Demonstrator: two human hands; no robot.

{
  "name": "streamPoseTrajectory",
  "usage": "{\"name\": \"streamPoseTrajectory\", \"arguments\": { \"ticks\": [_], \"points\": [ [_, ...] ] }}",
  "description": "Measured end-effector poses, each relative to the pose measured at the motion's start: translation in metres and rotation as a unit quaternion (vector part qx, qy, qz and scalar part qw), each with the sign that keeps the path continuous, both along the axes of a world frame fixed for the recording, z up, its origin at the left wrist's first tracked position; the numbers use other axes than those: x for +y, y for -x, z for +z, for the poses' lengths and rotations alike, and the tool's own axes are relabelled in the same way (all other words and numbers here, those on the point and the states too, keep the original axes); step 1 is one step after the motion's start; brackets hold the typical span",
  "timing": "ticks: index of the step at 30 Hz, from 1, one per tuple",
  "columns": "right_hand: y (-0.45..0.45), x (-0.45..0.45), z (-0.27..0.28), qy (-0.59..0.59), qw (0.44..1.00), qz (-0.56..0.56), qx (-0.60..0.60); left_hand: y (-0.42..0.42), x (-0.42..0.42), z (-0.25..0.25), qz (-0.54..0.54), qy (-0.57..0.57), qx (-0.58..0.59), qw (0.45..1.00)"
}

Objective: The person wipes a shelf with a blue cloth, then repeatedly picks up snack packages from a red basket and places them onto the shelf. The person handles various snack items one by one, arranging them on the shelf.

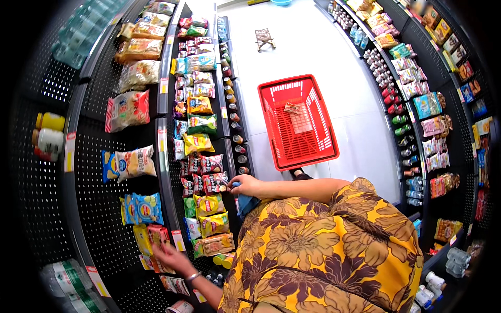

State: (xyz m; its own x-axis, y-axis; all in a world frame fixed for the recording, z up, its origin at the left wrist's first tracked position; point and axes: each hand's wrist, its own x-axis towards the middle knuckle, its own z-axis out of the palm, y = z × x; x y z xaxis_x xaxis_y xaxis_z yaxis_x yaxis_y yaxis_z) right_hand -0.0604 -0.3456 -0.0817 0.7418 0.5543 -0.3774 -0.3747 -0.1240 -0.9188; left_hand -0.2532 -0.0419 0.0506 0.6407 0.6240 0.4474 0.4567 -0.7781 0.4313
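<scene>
My left hand (172, 256), with a silver bracelet at the wrist, reaches into the left shelf. It is at a red snack packet (158, 234) beside a yellow packet (142, 239); whether the fingers grip anything is unclear. Blue packets of chips (146, 209) stand just beyond. Across my body, my right hand (247, 185) is closed on a blue cloth-like item (247, 204) that hangs beneath it. Close to that hand are dark red snack bags (214, 183) on the lower shelf. A red plastic shopping basket (332, 150) rests on the floor ahead, with one small packet (292, 107) inside.
Black perforated shelving lines both sides of the aisle. Drink cans (238, 139) run along the left shelf's low edge. More cans (400, 119) and snack bags fill the right shelf. A small folding stool (264, 39) and a blue basin (281, 2) are farther up the white floor.
</scene>
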Motion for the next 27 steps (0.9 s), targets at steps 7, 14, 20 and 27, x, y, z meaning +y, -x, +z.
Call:
{"name": "streamPoseTrajectory", "arguments": {
  "ticks": [7, 14, 20, 27],
  "points": [
    [-0.028, -0.039, -0.002, -0.051, 0.990, -0.108, 0.072, -0.166, -0.198, -0.001, -0.426, 0.029, 0.138, 0.893],
    [-0.064, -0.105, -0.018, -0.149, 0.953, -0.224, 0.139, -0.245, -0.279, -0.032, -0.579, 0.097, 0.239, 0.773],
    [-0.079, -0.171, -0.015, -0.174, 0.904, -0.315, 0.232, -0.304, -0.317, -0.072, -0.620, 0.163, 0.258, 0.722],
    [-0.100, -0.222, -0.059, -0.218, 0.839, -0.423, 0.264, -0.334, -0.358, -0.104, -0.587, 0.216, 0.402, 0.668]
  ]
}}
